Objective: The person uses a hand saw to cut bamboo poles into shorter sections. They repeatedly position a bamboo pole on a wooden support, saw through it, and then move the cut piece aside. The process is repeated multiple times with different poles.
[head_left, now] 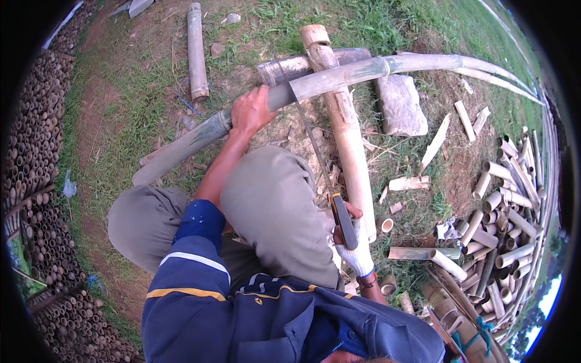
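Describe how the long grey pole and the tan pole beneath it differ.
The grey pole is longer than the tan pole. In this view, the grey pole runs mostly sideways; the tan pole, top to bottom. The saw meets the grey pole, not the tan pole. Both look like bamboo.

Head-worn, left one of a side-by-side fisheye pair. Looks steeply down over own jacket (260, 330) along lower edge; upright, unmirrored. Close on knees (269, 206), left hand (251, 111) and right hand (356, 247) near mid-frame; wide enough to catch bamboo stacks (36, 121) at left rim and cut-bamboo heap (507, 224) at right. Bends straight edges toward rim.
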A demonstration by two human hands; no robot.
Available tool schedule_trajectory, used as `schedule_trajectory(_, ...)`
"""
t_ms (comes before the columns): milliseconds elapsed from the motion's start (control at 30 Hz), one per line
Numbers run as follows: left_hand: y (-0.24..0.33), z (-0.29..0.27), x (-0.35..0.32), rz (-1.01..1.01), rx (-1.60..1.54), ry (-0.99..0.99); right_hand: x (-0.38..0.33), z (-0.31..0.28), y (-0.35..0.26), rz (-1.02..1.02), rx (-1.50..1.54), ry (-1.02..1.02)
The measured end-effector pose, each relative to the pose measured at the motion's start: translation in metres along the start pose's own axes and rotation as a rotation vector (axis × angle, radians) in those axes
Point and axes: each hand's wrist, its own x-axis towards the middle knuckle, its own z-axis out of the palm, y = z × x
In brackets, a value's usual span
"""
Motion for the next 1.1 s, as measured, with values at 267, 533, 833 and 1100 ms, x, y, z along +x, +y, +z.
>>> schedule_trajectory(267,0.011,0.006,0.002,0.040,-0.010,0.058,0.170,0.044,0.013,-0.272,0.011,0.121)
schedule_trajectory(533,-0.009,0.007,0.005,0.070,-0.028,0.071,0.149,0.053,0.005,-0.203,0.060,0.097)
schedule_trajectory(833,0.000,0.001,-0.001,-0.013,0.013,0.009,0.044,0.034,0.048,0.046,0.171,0.056)
schedule_trajectory(1100,-0.001,0.004,0.003,0.013,-0.003,0.017,0.174,0.071,0.023,-0.129,0.280,0.071)
